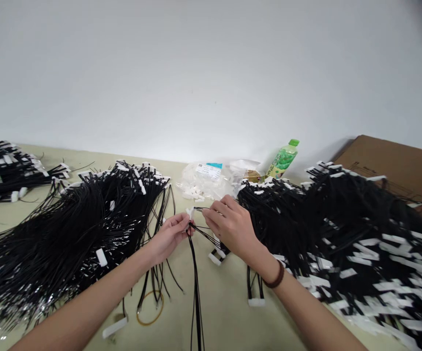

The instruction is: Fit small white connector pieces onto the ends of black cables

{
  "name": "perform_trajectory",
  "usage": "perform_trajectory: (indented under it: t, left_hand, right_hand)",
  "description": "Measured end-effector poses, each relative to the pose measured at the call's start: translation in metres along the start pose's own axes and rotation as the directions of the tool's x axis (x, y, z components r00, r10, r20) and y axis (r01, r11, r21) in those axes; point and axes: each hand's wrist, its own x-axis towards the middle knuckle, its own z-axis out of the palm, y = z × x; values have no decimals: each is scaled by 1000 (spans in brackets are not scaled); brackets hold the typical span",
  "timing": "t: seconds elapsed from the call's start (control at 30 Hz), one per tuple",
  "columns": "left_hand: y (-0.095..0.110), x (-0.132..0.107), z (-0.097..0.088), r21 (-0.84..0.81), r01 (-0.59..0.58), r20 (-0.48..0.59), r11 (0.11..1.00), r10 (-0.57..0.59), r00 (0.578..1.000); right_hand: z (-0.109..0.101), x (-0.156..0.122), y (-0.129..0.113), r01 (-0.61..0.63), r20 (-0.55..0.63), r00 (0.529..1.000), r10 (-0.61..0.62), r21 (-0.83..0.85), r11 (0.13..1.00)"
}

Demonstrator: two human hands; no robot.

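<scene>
My left hand [169, 237] pinches a small white connector [190, 213] at the end of a thin black cable bundle [196, 287] that hangs down toward me. My right hand [229, 225] is closed on fine black wire ends [198, 209] right beside that connector. Both hands meet over the beige table [225, 312], between two big heaps of black cables.
A large pile of black cables with white tags [75, 234] lies left, another [350, 243] right, a third [2, 170] far left. A clear bag of white connectors [205, 183], a green bottle [283, 159], a cardboard box [397, 168] and a rubber band [150, 308] are nearby.
</scene>
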Motion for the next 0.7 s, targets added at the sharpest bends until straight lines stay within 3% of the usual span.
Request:
perform_trajectory:
  t: [0.7]
  left_hand:
    - [0,-1,2,58,-7,16,998,6,1000]
  right_hand:
    - [2,-1,-1,-6,-8,1000,6,-1,1000]
